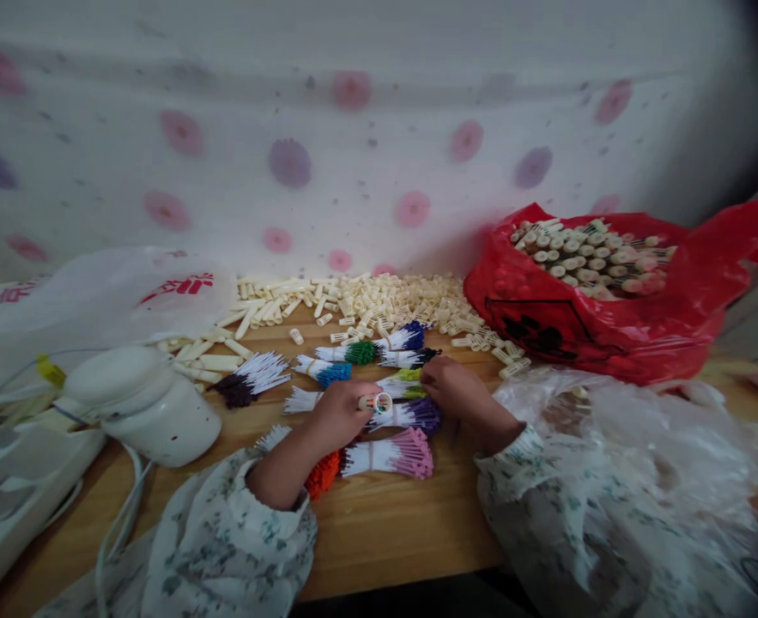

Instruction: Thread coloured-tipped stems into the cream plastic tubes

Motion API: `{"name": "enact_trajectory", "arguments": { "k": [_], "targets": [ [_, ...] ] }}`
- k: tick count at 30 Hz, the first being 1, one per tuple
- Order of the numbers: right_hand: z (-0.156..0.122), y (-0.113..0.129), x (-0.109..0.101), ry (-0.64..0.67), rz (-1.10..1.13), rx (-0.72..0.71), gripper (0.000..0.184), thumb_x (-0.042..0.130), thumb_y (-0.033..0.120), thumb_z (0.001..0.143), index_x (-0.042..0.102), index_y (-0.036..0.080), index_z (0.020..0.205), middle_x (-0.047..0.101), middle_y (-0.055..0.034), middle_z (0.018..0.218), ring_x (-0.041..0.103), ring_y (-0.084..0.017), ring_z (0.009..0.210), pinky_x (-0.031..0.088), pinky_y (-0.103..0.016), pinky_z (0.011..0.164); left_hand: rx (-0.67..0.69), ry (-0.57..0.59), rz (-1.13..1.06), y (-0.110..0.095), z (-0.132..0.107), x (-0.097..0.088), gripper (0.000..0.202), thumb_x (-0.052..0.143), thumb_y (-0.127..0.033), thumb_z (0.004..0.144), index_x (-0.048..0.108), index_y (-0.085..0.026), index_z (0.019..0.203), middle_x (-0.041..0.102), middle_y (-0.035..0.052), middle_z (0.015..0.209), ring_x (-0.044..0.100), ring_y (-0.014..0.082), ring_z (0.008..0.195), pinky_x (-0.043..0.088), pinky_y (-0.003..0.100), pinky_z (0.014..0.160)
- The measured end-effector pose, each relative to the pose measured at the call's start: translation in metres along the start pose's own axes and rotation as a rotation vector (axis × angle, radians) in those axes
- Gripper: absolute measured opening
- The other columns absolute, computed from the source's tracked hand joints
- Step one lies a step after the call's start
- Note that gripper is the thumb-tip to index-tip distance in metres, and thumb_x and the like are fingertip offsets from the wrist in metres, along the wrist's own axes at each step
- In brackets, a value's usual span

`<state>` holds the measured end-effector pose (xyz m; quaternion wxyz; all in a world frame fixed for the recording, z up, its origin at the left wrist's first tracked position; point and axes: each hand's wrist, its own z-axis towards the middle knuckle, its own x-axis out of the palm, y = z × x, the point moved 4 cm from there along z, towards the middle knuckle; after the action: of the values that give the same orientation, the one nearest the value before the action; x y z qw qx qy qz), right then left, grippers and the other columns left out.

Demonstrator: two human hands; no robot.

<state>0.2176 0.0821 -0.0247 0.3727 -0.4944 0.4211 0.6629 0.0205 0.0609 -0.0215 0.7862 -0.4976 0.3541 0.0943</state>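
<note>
Left hand (pixel 340 414) pinches a small cream plastic tube (pixel 384 402), open end kept facing the right hand (pixel 459 390), which sits curled against a yellow-green-tipped white stick bundle (pixel 399 386), grip unclear tbh.

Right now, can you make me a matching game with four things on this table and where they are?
Things:
1. red bag
2. pink-tipped bundle
3. white appliance
4. left hand

Descriptions:
A. at the left end of the table
B. gripping a small cream tube
C. at the right, full of cream tubes
D. lying beside the orange-tipped bundle

Pairs: 1-C, 2-D, 3-A, 4-B.
</note>
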Motion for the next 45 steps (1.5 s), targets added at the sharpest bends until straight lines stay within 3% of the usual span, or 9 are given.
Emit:
{"name": "enact_trajectory", "arguments": {
  "k": [5, 10, 13, 18, 21, 25, 33, 37, 45],
  "targets": [
    [-0.002, -0.001, -0.007, -0.086, 0.085, -0.055, 0.016, 0.052, 0.018, 0.084, 0.067, 0.018, 0.078, 0.066, -0.0059, 0.085, 0.059, -0.017, 0.081, 0.042, -0.024, 0.071, -0.053, -0.043, -0.045, 0.001, 0.0, -0.003, 0.017, 0.055, -0.018, 0.077, 0.071, -0.018, 0.078, 0.073, 0.0016, 0.077, 0.066, 0.0183, 0.076, 0.049, 0.025, 0.07],
    [-0.008, -0.014, -0.019, -0.209, 0.176, -0.109, 0.016, 0.052, 0.02, 0.087, 0.067, 0.018, 0.082, 0.064, -0.006, 0.085, 0.06, -0.017, 0.082, 0.045, -0.027, 0.076, -0.103, -0.251, -0.071, 0.002, 0.0, -0.017, 0.015, 0.055, -0.021, 0.08, 0.069, -0.019, 0.082, 0.072, 0.0014, 0.082, 0.064, 0.0169, 0.078, 0.047, 0.026, 0.073],
    [-0.013, -0.01, -0.034, -0.36, 0.335, -0.246, 0.016, 0.053, 0.021, 0.087, 0.067, 0.018, 0.08, 0.063, -0.0064, 0.084, 0.059, -0.017, 0.078, 0.047, -0.028, 0.07, -0.129, -0.327, -0.09, -0.003, 0.0, -0.026, 0.016, 0.056, -0.026, 0.08, 0.069, -0.017, 0.083, 0.071, 0.0032, 0.083, 0.063, 0.0178, 0.078, 0.046, 0.027, 0.073],
    [-0.007, 0.038, -0.044, -0.298, 0.368, -0.49, 0.021, 0.05, 0.017, 0.089, 0.067, 0.018, 0.076, 0.061, -0.0059, 0.079, 0.058, -0.015, 0.072, 0.046, -0.025, 0.063, -0.216, -0.087, -0.304, -0.009, 0.0, -0.016, 0.019, 0.06, -0.031, 0.076, 0.069, -0.014, 0.073, 0.067, 0.0024, 0.067, 0.058, 0.0157, 0.063, 0.042, 0.025, 0.061],
    [0.002, 0.06, -0.038, -0.294, 0.409, -0.516, 0.018, 0.051, 0.017, 0.088, 0.068, 0.019, 0.082, 0.062, -0.0061, 0.08, 0.059, -0.015, 0.073, 0.048, -0.027, 0.065, -0.263, -0.075, -0.428, -0.007, -0.002, -0.012, 0.02, 0.062, -0.03, 0.074, 0.064, -0.014, 0.062, 0.06, -0.0003, 0.056, 0.053, 0.013, 0.055, 0.04, 0.023, 0.056],
    [0.009, 0.051, -0.022, -0.442, 0.627, -0.296, 0.026, 0.058, 0.019, 0.084, 0.063, 0.019, 0.11, 0.067, -0.0078, 0.093, 0.064, -0.017, 0.078, 0.052, -0.03, 0.071, -0.382, -0.209, -0.532, -0.003, -0.005, -0.017, 0.02, 0.061, -0.031, 0.074, 0.061, -0.014, 0.063, 0.055, -0.002, 0.05, 0.047, 0.0105, 0.047, 0.034, 0.021, 0.048],
    [0.006, 0.055, -0.017, -0.439, 0.71, -0.291, 0.017, 0.053, 0.024, 0.088, 0.069, 0.021, 0.092, 0.071, -0.0062, 0.091, 0.066, -0.018, 0.086, 0.053, -0.031, 0.075, -0.374, -0.222, -0.646, -0.006, -0.005, -0.016, 0.022, 0.063, -0.034, 0.073, 0.064, -0.013, 0.069, 0.059, -0.0006, 0.052, 0.048, 0.0096, 0.048, 0.035, 0.021, 0.048],
    [0.005, 0.053, -0.019, -0.451, 0.787, -0.235, 0.018, 0.055, 0.025, 0.087, 0.068, 0.021, 0.1, 0.071, -0.0072, 0.097, 0.066, -0.018, 0.088, 0.052, -0.034, 0.078, -0.338, -0.206, -0.668, -0.009, -0.005, -0.015, 0.022, 0.064, -0.035, 0.073, 0.065, -0.013, 0.068, 0.059, -0.0004, 0.053, 0.05, 0.0099, 0.049, 0.037, 0.022, 0.049],
    [-0.005, 0.064, -0.026, -0.201, 1.161, -0.395, 0.01, 0.058, 0.028, 0.086, 0.063, 0.019, 0.085, 0.065, -0.0008, 0.077, 0.061, -0.012, 0.069, 0.05, -0.024, 0.063, -0.262, 0.001, -0.794, -0.018, -0.011, -0.008, 0.032, 0.067, -0.045, 0.072, 0.064, -0.014, 0.069, 0.06, 0.0014, 0.055, 0.053, 0.012, 0.05, 0.043, 0.024, 0.053]
  ]
}}
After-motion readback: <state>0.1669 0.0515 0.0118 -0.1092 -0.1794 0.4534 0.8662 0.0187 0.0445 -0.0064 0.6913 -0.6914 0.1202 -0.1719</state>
